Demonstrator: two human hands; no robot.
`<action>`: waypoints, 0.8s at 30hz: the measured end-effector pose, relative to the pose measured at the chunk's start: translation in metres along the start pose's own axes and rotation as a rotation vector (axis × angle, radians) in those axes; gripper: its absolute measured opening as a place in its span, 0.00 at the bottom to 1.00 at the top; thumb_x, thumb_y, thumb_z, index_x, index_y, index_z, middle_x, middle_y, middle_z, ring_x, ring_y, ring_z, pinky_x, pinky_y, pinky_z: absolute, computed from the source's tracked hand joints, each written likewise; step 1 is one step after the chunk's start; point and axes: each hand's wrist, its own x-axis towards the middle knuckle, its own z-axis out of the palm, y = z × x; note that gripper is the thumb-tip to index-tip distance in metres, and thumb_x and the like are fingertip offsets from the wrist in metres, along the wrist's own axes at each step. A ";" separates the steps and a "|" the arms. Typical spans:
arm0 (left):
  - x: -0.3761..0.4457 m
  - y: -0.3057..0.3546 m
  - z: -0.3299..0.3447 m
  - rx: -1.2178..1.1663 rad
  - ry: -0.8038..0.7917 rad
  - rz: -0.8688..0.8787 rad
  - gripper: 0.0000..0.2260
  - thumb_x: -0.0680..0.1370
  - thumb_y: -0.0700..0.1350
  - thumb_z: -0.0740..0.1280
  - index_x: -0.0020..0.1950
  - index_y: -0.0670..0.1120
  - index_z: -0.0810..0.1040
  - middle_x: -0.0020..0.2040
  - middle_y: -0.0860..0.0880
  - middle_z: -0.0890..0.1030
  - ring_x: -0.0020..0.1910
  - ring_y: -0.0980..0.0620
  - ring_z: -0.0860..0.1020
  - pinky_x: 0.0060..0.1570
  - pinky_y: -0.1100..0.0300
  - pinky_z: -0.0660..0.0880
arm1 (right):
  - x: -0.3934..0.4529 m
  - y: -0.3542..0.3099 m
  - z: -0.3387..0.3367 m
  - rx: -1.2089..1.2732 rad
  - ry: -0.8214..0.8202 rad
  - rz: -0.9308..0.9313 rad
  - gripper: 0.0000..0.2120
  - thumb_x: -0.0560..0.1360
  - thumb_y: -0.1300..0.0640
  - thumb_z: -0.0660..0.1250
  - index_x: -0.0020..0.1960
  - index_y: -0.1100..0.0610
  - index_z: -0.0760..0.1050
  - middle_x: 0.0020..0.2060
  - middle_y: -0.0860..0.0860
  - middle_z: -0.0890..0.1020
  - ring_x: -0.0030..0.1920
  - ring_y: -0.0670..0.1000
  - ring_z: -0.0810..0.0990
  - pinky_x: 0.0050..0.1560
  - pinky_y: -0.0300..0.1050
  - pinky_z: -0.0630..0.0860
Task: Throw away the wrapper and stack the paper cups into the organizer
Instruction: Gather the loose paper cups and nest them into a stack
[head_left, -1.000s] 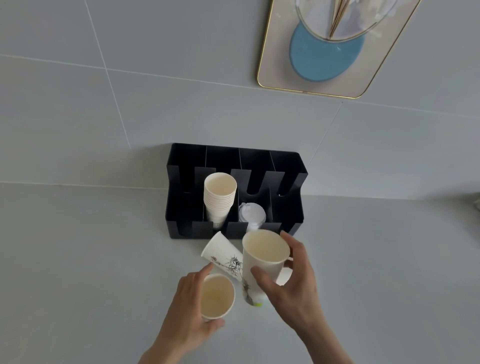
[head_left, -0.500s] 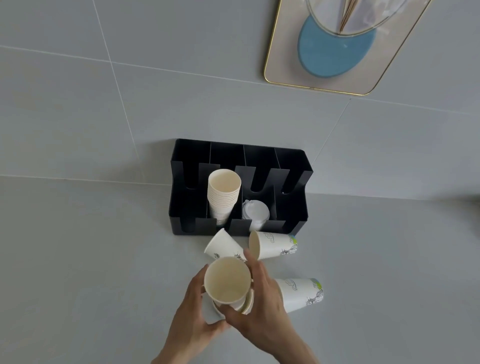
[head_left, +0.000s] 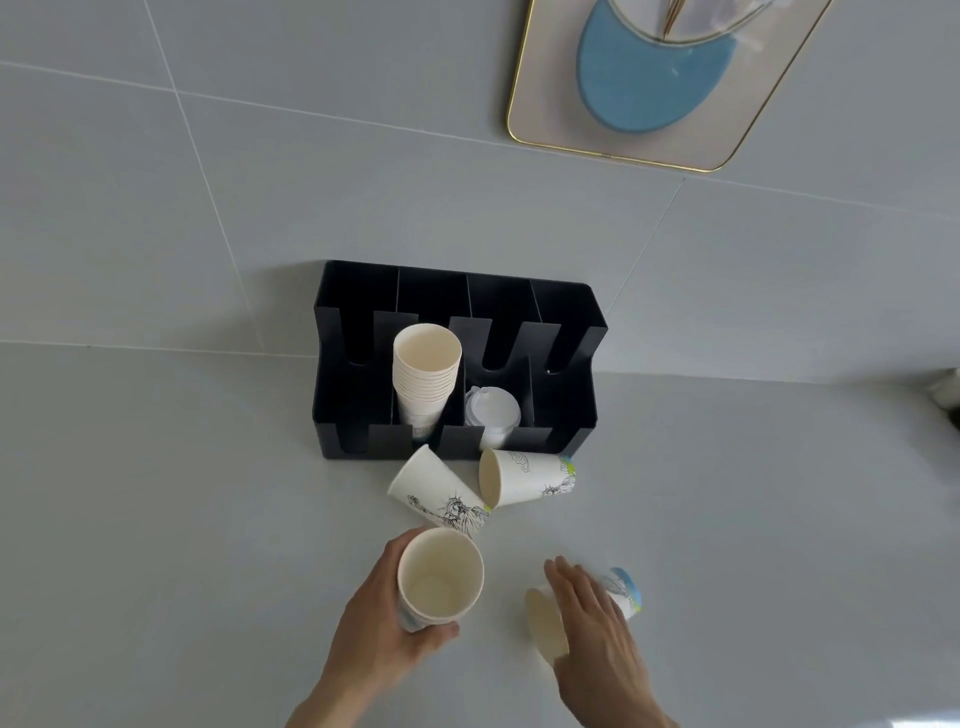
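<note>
- Our left hand (head_left: 382, 618) grips a nested pair of upright paper cups (head_left: 440, 579), mouth towards us.
- Our right hand (head_left: 597, 623) lies spread over a tipped cup (head_left: 621, 592) on the grey counter (head_left: 182, 519); whether it grips, we cannot tell.
- Two more printed cups (head_left: 441, 493) lie on their sides just before the black organizer (head_left: 353, 395).
- Its second slot holds a cup stack (head_left: 426, 379), its third plastic lids (head_left: 491, 413).

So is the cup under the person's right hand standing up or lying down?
Lying down. The cup rests on its side on the counter, mouth facing left, under the right hand.
</note>
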 end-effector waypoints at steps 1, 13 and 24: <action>-0.001 0.001 0.001 0.003 -0.003 0.005 0.42 0.59 0.50 0.82 0.65 0.70 0.65 0.64 0.67 0.75 0.58 0.67 0.76 0.50 0.67 0.75 | -0.003 0.008 0.003 -0.090 0.007 -0.051 0.53 0.59 0.69 0.62 0.82 0.48 0.54 0.79 0.46 0.64 0.80 0.52 0.63 0.78 0.41 0.55; -0.002 0.004 0.006 0.004 0.008 -0.013 0.39 0.61 0.51 0.82 0.62 0.71 0.65 0.62 0.68 0.76 0.58 0.67 0.76 0.50 0.68 0.73 | 0.028 -0.039 -0.044 0.216 0.362 0.013 0.43 0.63 0.54 0.82 0.72 0.53 0.65 0.64 0.48 0.76 0.61 0.51 0.77 0.57 0.42 0.75; -0.002 0.002 0.009 -0.011 0.002 -0.032 0.36 0.62 0.55 0.81 0.63 0.68 0.66 0.59 0.67 0.78 0.56 0.64 0.79 0.50 0.65 0.77 | 0.032 -0.100 -0.061 0.526 0.144 -0.179 0.46 0.68 0.45 0.77 0.80 0.51 0.59 0.68 0.43 0.71 0.67 0.42 0.72 0.63 0.34 0.73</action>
